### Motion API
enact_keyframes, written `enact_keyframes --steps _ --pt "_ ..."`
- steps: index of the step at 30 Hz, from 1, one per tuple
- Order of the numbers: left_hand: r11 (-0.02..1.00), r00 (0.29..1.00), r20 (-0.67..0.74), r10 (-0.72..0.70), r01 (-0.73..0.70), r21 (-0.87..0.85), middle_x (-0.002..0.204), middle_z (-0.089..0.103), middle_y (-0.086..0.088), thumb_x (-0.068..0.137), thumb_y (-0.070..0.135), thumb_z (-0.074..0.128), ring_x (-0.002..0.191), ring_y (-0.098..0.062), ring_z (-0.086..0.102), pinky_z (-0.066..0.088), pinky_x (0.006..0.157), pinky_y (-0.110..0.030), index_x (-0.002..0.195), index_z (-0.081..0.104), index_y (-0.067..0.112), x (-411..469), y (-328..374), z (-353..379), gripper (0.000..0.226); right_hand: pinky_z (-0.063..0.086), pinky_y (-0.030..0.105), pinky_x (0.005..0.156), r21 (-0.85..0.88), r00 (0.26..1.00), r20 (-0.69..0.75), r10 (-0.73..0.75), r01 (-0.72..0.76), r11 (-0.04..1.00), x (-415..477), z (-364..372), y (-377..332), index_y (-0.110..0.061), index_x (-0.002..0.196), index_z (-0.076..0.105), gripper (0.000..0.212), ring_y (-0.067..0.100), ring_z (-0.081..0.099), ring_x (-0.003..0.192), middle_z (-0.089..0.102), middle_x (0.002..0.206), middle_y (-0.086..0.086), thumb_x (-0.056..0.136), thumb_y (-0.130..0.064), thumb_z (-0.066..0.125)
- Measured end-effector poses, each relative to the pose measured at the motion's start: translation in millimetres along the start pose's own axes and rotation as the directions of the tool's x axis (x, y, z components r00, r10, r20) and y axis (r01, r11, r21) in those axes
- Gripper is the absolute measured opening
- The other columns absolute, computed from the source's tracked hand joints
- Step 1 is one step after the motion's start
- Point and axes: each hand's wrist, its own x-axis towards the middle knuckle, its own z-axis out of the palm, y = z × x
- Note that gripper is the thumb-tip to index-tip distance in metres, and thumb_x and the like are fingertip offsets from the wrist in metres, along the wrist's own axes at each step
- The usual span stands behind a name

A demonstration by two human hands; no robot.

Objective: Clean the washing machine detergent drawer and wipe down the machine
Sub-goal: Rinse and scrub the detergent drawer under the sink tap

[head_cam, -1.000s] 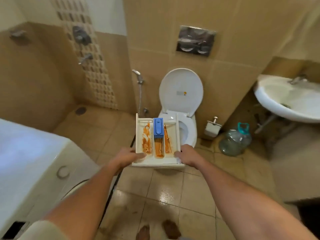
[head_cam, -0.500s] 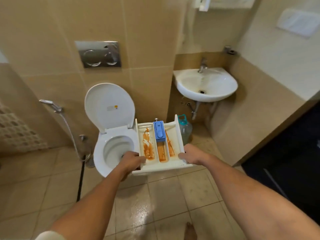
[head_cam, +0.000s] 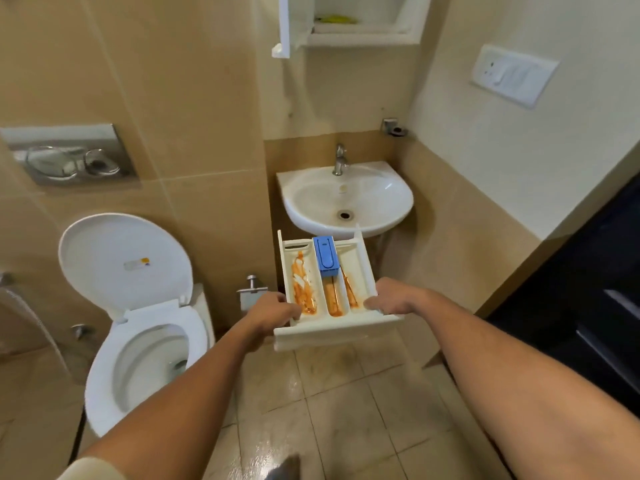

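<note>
I hold a white detergent drawer (head_cam: 332, 329) level in front of me, out of the machine. Its three compartments are smeared with orange-brown residue, and a blue insert (head_cam: 325, 255) sits in the middle one. My left hand (head_cam: 273, 311) grips the drawer's left side near the front. My right hand (head_cam: 389, 299) grips the right side. The far end of the drawer reaches just under the front rim of a white wall sink (head_cam: 346, 197) with a metal tap (head_cam: 340, 160). The washing machine is out of view.
A toilet (head_cam: 138, 327) with its lid up stands at the left, with a flush plate (head_cam: 69, 154) above it. A paper holder (head_cam: 251, 292) sits on the wall between toilet and sink. An open wall cabinet (head_cam: 346, 22) hangs above. A dark doorway (head_cam: 588, 306) is at the right. The floor tiles look wet.
My view has turned right, from the washing machine and toilet to the sink. The drawer, held in both hands the whole time, now sits in front of the sink.
</note>
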Motion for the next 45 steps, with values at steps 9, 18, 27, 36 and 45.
enact_keyframes --steps 9,18,27,36,45 --pt "0.976 0.992 0.126 0.022 0.006 -0.216 0.105 0.077 -0.011 0.089 0.03 0.069 0.09 -0.023 0.072 0.058 0.084 -0.038 0.114 0.07 0.01 123.3 103.6 37.4 0.032 0.049 0.032 0.083 -0.399 0.997 -0.063 0.045 -0.067 0.914 120.5 -155.3 6.3 -0.01 0.101 0.061 0.022 0.019 0.06 0.088 0.062 0.096 0.002 0.091 -0.028 0.067" --pt "0.694 0.961 0.275 -0.005 0.201 -0.691 0.112 0.071 -0.03 0.087 0.004 0.067 0.106 -0.041 0.07 0.06 0.083 -0.05 0.12 0.058 -0.002 220.2 193.6 75.9 0.034 0.053 0.035 0.084 -0.656 0.991 -0.127 -0.036 -0.057 0.753 250.5 -286.1 -32.4 -0.005 0.123 0.06 0.04 0.026 0.064 0.099 0.066 0.115 0.008 0.089 -0.022 0.072" --pt "0.472 0.974 0.096 -0.205 0.184 -0.862 0.11 0.07 -0.026 0.088 -0.004 0.061 0.102 -0.038 0.069 0.063 0.072 -0.048 0.112 0.059 0.0 303.2 217.2 122.4 0.024 0.047 0.03 0.071 -0.565 0.972 -0.045 -0.231 0.166 0.808 373.1 -311.6 -31.2 -0.015 0.099 0.06 0.013 0.024 0.059 0.088 0.059 0.096 0.004 0.086 -0.015 0.063" --pt "0.362 0.926 -0.113 -0.361 0.027 -0.932 0.096 0.071 -0.025 0.089 0.0 0.059 0.096 -0.036 0.069 0.061 0.083 -0.043 0.103 0.065 -0.002 379.1 248.5 168.1 0.015 0.044 0.026 0.059 -0.161 0.984 -0.006 -0.179 0.176 0.971 486.0 -364.0 -33.1 -0.014 0.09 0.059 0.025 0.018 0.056 0.072 0.058 0.083 0.003 0.083 -0.037 0.066" --pt "0.27 0.873 -0.195 -0.446 -0.076 -0.96 0.105 0.073 -0.025 0.094 0.002 0.057 0.105 -0.039 0.068 0.055 0.097 -0.052 0.108 0.064 0.0 434.2 263.1 192.4 0.016 0.057 0.034 0.069 -0.259 0.925 -0.076 -0.372 0.342 0.903 550.7 -370.4 -74.5 -0.007 0.105 0.068 0.03 0.026 0.067 0.079 0.07 0.103 0.01 0.096 -0.033 0.055"
